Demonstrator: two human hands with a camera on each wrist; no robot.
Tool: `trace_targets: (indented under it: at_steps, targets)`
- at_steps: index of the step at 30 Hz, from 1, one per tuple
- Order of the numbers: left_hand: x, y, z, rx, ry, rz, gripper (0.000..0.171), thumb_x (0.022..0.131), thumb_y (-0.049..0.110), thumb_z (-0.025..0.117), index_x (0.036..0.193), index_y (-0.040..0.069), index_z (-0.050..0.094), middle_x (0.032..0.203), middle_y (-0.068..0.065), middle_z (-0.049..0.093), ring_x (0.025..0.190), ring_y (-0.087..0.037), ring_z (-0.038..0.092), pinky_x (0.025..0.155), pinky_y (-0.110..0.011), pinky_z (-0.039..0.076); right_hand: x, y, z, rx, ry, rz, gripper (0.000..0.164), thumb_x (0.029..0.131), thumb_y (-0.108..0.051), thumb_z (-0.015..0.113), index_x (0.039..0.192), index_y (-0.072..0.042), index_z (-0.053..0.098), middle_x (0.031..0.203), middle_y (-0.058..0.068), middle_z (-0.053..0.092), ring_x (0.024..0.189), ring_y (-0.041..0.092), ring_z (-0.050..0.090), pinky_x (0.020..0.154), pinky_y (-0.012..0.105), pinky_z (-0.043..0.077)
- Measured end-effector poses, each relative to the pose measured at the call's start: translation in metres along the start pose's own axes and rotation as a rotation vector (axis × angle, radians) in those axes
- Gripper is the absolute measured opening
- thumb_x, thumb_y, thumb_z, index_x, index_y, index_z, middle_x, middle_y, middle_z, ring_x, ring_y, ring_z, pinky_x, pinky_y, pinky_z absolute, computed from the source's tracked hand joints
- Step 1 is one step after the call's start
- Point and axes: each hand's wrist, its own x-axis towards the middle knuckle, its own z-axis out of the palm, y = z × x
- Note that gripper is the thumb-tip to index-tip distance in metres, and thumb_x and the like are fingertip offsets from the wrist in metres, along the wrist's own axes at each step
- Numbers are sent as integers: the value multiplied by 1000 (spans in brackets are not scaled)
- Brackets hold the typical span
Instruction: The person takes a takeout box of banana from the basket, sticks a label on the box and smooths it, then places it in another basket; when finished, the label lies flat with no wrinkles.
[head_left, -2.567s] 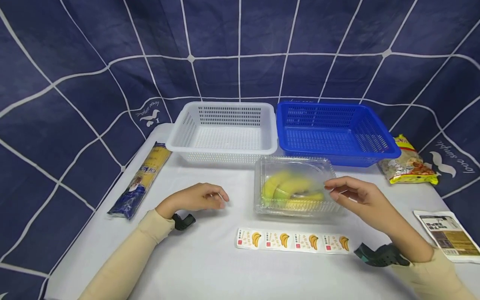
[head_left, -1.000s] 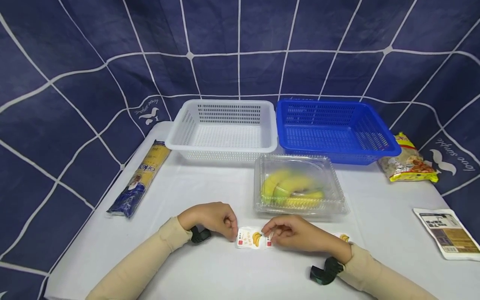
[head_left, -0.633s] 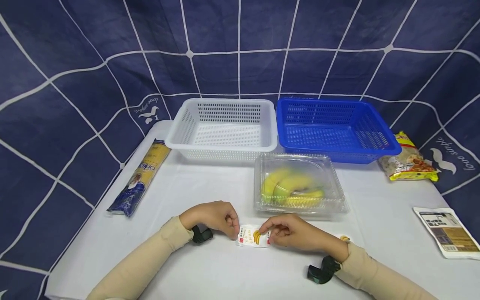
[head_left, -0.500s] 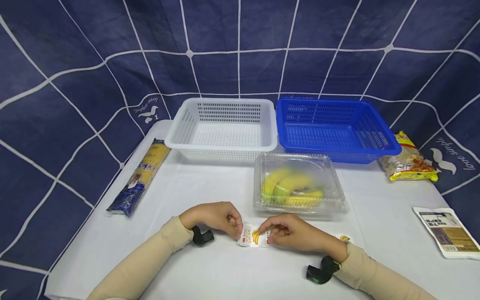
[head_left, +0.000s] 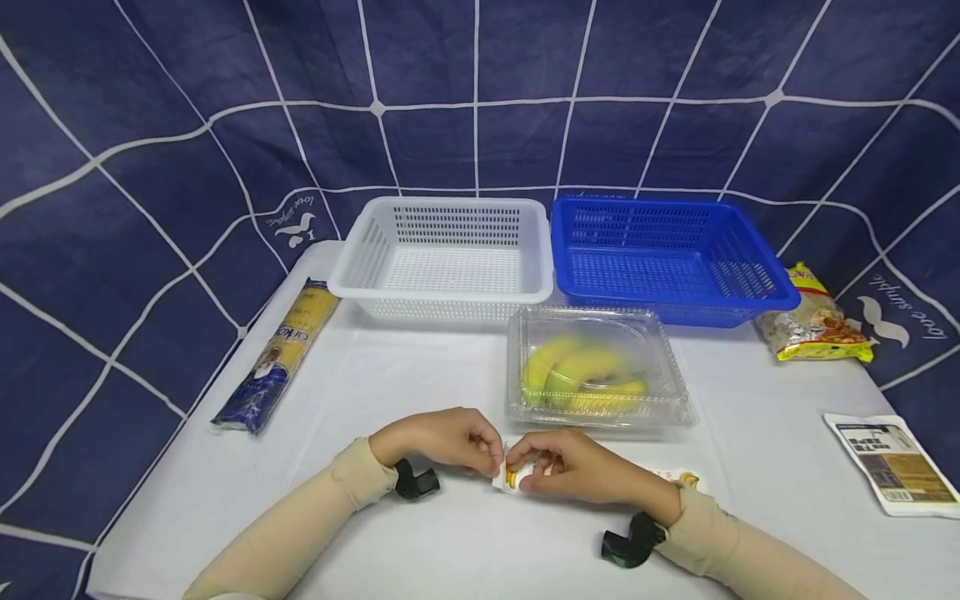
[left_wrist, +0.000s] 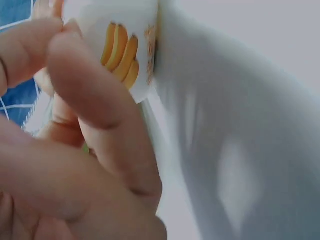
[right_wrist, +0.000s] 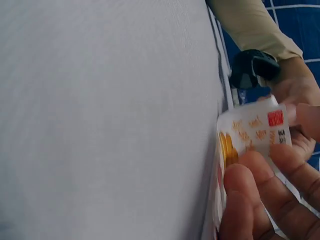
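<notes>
Sticker strip (right_wrist: 250, 131), end pinched in left hand (head_left: 444, 439), stretch beneath right hand (head_left: 583, 468), apparently pinched there

A white banana-label strip (right_wrist: 251, 131) with orange lettering lies toward five o'clock in the head view, its nine-o'clock end bent upward.

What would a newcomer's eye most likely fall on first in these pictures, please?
Probably the vivid blue basket at the back, to the right of the white basket. Next, the yellow bananas inside the clear container, in front of the baskets. Then the left hand and right hand, close together, holding a banana-printed strip.
</notes>
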Motion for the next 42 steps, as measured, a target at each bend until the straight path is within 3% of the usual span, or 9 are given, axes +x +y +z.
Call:
trace_targets:
  at_steps: [7, 16, 19, 25, 30, 36, 42]
  targets:
    - [3, 6, 4, -29, -3, 27, 6, 94, 3, 71, 94, 0, 76, 70, 13, 59, 64, 0, 49, 63, -17, 40, 4, -4, 6, -11, 78, 61, 20, 93, -21, 88, 103, -13, 73, 96, -4, 76, 77, 2, 68, 68, 25, 57]
    - [-3, 5, 4, -27, 26, 16, 6, 93, 4, 73, 93, 1, 77, 69, 13, 60, 64, -1, 50, 64, -17, 40, -4, -1, 3, 21, 86, 14, 11, 94, 0, 76, 91, -9, 71, 80, -12, 61, 70, -2, 54, 61, 18, 47]
    - [-7, 2, 2, -28, 33, 5, 6, 93, 4, 72, 91, 2, 77, 68, 12, 59, 63, -2, 48, 63, -18, 40, -12, -1, -1, 82, 104, 52, 11, 95, 3, 74, 91, -6, 70, 78, -11, 63, 69, -1, 58, 61, 19, 54]
    - [-13, -6, -2, -25, 35, -24, 7, 95, 4, 72, 90, 2, 76, 65, 10, 56, 60, -3, 45, 63, -19, 36, -33, -3, -13, 204, 131, 116, 10, 95, 11, 68, 92, 1, 67, 77, -5, 67, 73, 8, 72, 67, 34, 66]
    - [-17, -9, -3, -6, 62, -60, 7, 94, 6, 75, 88, 4, 78, 63, 8, 56, 58, -4, 44, 61, -19, 35, -48, -6, -23, 164, 142, 97, 17, 91, 16, 59, 91, 0, 62, 73, -8, 60, 73, 9, 72, 66, 34, 65]
    - [-22, -7, -7, 85, 99, -104, 7, 91, 9, 82, 85, 9, 79, 61, 10, 56, 56, -3, 44, 61, -19, 38, -59, -8, -30, 180, 118, 58, 22, 93, 19, 52, 98, -2, 58, 78, 9, 72, 73, 11, 73, 62, 38, 65]
    - [-21, -5, -19, 96, 146, -127, 4, 93, 8, 77, 94, 10, 74, 70, 8, 59, 63, -6, 47, 63, -21, 39, -60, -11, -33, 99, 179, -22, 29, 88, 22, 57, 98, -3, 67, 78, 8, 67, 71, 3, 60, 55, 26, 55]
